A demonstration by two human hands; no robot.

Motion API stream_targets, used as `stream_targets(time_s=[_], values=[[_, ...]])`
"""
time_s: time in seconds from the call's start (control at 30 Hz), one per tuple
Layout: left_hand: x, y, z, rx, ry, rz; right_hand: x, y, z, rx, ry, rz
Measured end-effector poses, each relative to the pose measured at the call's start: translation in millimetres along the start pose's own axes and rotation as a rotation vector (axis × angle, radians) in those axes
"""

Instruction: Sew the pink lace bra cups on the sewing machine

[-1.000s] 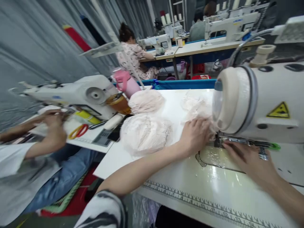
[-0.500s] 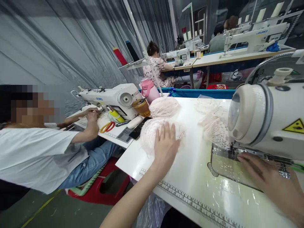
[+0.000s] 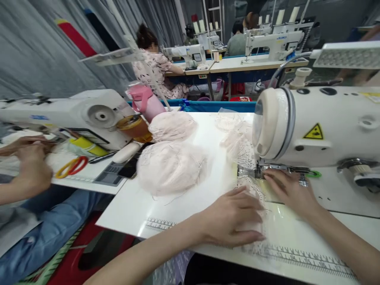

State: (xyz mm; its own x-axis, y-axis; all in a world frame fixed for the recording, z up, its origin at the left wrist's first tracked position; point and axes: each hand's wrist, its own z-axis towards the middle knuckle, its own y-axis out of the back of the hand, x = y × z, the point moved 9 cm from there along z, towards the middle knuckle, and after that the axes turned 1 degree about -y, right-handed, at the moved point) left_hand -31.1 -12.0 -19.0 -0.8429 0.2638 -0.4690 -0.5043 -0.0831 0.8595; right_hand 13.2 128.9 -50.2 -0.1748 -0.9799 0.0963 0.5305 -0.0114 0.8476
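A strip of pale pink lace (image 3: pixel 251 183) lies at the needle area of the sewing machine (image 3: pixel 335 126) on the right. My left hand (image 3: pixel 234 215) rests over the lace, in front of the needle, fingers stretched and thumb apart; it is slightly blurred. By the metal presser foot and guide (image 3: pixel 257 171), the fingertips of my right hand (image 3: pixel 292 190) come together; what they pinch is hidden. More lace (image 3: pixel 245 150) lies behind the foot. To the left sit two rounded piles of pale fabric, a near pile (image 3: pixel 170 168) and a far pile (image 3: pixel 173 126).
A printed ruler (image 3: pixel 308 257) runs along the white table's front edge. A phone (image 3: pixel 129 168), orange-handled scissors (image 3: pixel 71 167), an amber cup (image 3: pixel 135 126) and a pink jug (image 3: pixel 145 101) stand left. A co-worker's hands (image 3: pixel 34 152) work at a neighbouring machine (image 3: pixel 68 114).
My left hand has moved right, off the near fabric pile and onto lace by the needle. My right hand stays at the foot. The view has swung right.
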Motion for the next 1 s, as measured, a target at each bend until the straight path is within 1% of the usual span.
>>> stream_targets(time_s=[0.03,0.07,0.13,0.17,0.23,0.3,0.37,0.5,0.63,0.7,0.77,0.9,1.0], values=[[3,-1.6,3,-0.028,0.056,0.068,2,4,3,-0.009,-0.014,0.021],[8,-2.9,5,-0.049,0.13,0.149,6,6,5,-0.004,0.013,0.059],[13,-5.7,5,-0.056,0.242,0.29,21,9,8,0.037,0.129,0.143],[14,-7.5,5,-0.044,0.256,0.33,28,10,9,0.057,0.194,0.173],[11,-9.7,5,-0.025,0.221,0.361,38,11,8,0.083,0.293,0.204],[13,-8.1,7,-0.035,0.189,0.384,43,13,7,0.09,0.346,0.201],[17,-5.6,11,-0.063,0.169,0.421,44,13,7,0.088,0.365,0.173],[29,-7.2,24,-0.098,0.127,0.499,42,16,9,0.054,0.349,0.063],[41,-10.2,34,-0.1,0.088,0.524,35,21,12,-0.011,0.274,-0.122],[46,-9.0,37,-0.108,0.08,0.518,31,22,13,-0.021,0.246,-0.179],[49,-6.5,39,-0.13,0.074,0.506,28,20,12,0.015,0.221,-0.153],[54,-2.5,40,-0.167,0.071,0.467,15,6,8,0.184,0.099,0.02],[57,-2.5,41,-0.157,0.085,0.445,11,-3,5,0.216,0.057,0.072]])
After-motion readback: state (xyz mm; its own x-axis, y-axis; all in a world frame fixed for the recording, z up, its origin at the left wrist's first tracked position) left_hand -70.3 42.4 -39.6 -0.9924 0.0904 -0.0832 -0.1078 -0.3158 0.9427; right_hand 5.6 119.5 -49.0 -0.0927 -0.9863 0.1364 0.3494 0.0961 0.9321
